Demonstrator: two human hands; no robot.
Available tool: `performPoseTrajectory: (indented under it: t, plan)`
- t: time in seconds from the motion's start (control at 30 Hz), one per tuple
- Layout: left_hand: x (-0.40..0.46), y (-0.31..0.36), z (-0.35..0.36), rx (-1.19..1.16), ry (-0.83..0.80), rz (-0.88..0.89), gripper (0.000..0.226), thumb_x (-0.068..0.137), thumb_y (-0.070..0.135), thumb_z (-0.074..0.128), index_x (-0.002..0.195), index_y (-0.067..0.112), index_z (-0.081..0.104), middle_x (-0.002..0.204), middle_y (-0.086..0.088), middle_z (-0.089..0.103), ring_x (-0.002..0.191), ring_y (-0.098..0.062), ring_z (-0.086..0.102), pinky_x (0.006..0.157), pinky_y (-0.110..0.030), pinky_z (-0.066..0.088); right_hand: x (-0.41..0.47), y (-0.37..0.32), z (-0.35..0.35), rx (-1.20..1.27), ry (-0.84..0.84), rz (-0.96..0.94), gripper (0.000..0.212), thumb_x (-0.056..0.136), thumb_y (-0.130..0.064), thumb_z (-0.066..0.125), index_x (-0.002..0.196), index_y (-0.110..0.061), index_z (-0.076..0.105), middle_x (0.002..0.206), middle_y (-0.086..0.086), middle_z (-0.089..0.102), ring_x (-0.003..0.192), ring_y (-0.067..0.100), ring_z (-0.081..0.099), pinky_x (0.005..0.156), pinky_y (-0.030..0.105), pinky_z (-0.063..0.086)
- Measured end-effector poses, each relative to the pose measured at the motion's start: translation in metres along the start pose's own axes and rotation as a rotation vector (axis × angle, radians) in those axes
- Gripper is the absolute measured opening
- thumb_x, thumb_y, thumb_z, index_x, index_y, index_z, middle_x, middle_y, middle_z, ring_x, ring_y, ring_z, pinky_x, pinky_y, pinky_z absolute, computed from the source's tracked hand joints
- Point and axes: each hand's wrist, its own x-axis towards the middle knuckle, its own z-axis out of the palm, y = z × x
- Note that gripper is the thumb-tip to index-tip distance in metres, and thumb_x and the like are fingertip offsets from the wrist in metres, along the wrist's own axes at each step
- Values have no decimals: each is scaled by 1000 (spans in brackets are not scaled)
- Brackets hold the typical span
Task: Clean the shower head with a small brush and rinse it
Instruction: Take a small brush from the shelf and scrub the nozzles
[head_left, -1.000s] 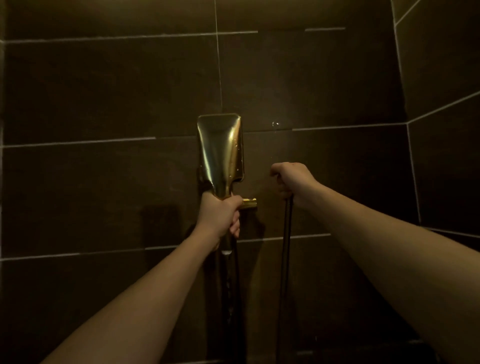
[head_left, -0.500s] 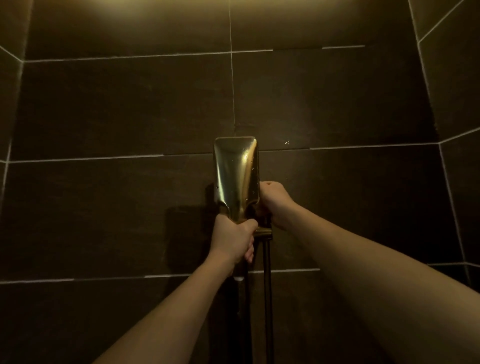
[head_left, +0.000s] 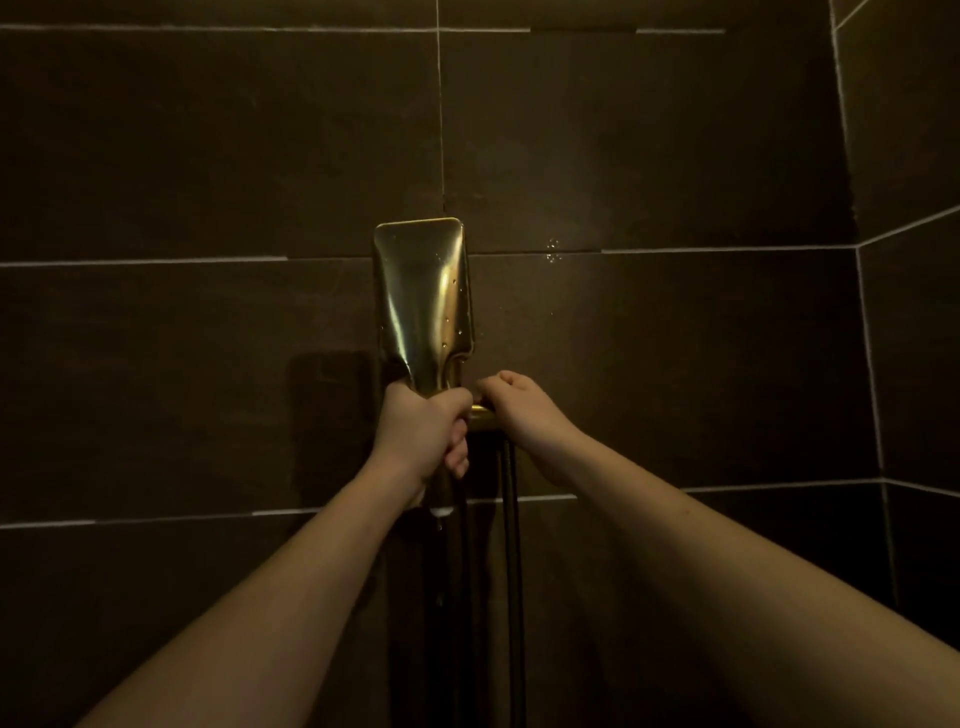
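Note:
A gold, rectangular shower head (head_left: 423, 296) stands upright against the dark tiled wall, with water drops on its back. My left hand (head_left: 421, 431) grips its handle just below the head. My right hand (head_left: 519, 410) is right beside it, fingers curled around the top of the dark hose (head_left: 511, 545) at the gold wall holder (head_left: 480, 418). The spray face is turned away from me. No brush is in view.
Dark brown wall tiles (head_left: 208, 156) with pale grout lines fill the view. The side wall (head_left: 914, 130) meets it in a corner at the right. A second stretch of hose (head_left: 457, 571) hangs below the handle, where water drips.
My right hand has moved left with the hose, from apart at the right to right beside the holder and my left hand. The left hand keeps its grip on the handle.

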Motion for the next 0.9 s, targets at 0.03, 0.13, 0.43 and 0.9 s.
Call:
performPoseTrajectory:
  t: [0.03,0.13,0.43,0.9]
  plan:
    - [0,-1,-1,-1,-3,-3,31,92,3,58,62,7,50,42,-5,40,29,-18,37,39,-27,36,-3,0,-1,-1,2,23,33,95,-31,49,112,-6,61,101,9,59,89,19,57,79,36,46]
    - [-2,-5,-1,2,-20,-9,29,92,4,58,64,5,51,41,-5,40,29,-18,38,38,-28,37,-16,-6,-12,164,-159,181,24,95,-31,52,104,-13,65,109,10,63,100,23,62,93,39,50]
    - [-117,-68,62,-93,-325,-56,55,90,-6,54,41,19,47,36,-5,35,26,-19,34,40,-25,33,-168,59,-68,-161,69,363,59,83,-40,71,130,-25,38,116,-3,58,103,12,60,85,31,52]
    - [-451,-146,235,-399,-1266,-500,39,79,9,60,44,18,44,36,-5,36,27,-19,34,39,-25,34,-700,78,-172,-837,561,1048,20,87,-20,69,98,-32,57,97,-12,61,89,2,60,81,32,53]
